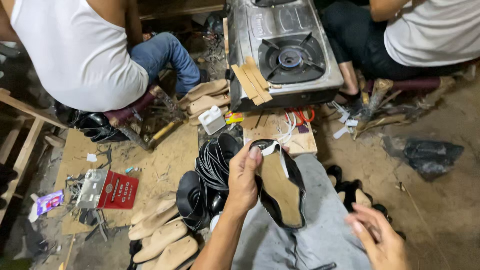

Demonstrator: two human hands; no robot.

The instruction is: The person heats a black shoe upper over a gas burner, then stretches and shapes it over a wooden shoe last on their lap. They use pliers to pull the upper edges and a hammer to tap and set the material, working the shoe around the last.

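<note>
My left hand [242, 179] grips a black shoe upper stretched on a last [280, 182], sole side up, showing its tan insole. It is held over my grey-clothed lap [320, 225]. My right hand [377, 235] hovers at the lower right with fingers apart, holding nothing and apart from the shoe. A stack of black shoe uppers [210, 180] lies just left of my left hand.
A metal gas stove [285, 50] with tan strips on its edge stands ahead on a wooden board [280, 130]. Two seated people in white tops flank it. Tan shoe lasts [165, 237] lie at lower left, near a red tin [107, 189]. A white bottle [212, 119] lies nearby.
</note>
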